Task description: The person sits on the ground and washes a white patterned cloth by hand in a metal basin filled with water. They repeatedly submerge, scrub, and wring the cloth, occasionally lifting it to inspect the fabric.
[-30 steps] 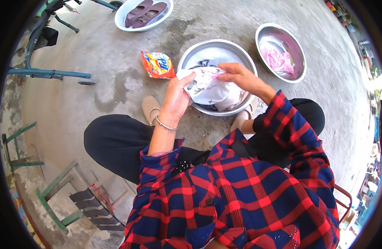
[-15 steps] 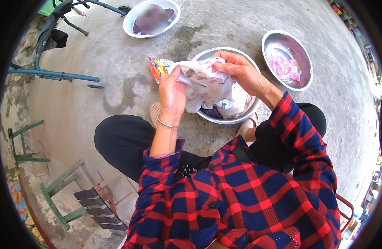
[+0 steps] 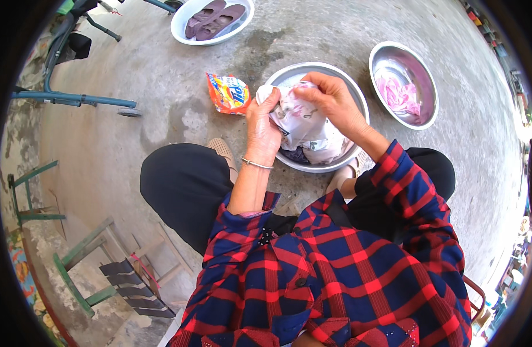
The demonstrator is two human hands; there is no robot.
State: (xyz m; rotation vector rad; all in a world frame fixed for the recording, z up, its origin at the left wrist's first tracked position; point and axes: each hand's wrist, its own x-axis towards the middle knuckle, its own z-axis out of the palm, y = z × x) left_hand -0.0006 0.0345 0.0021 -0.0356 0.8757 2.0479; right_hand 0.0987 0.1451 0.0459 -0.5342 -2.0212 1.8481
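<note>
A white cloth garment with a floral print [image 3: 299,120] is bunched between my two hands above a metal basin [image 3: 358,95]. My left hand [image 3: 263,128] is closed on its left side, thumb on top. With fingers pinched, my right hand [image 3: 333,104] grips its upper right part. The lower folds hang into the basin, where more pale laundry [image 3: 329,151] and a dark piece [image 3: 295,155] lie. Just left of the basin, an orange and white detergent bag [image 3: 228,93] rests on the concrete floor.
A second metal basin [image 3: 432,95] with a pink cloth [image 3: 399,95] stands to the right. Farther off, a white basin [image 3: 176,29] holds dark shoes [image 3: 219,23]. At left are a blue-framed walker [image 3: 92,99] and a green-framed chair [image 3: 75,283].
My left hand has moved right, toward my right hand, and the stretched garment is now bunched. More of the detergent bag shows.
</note>
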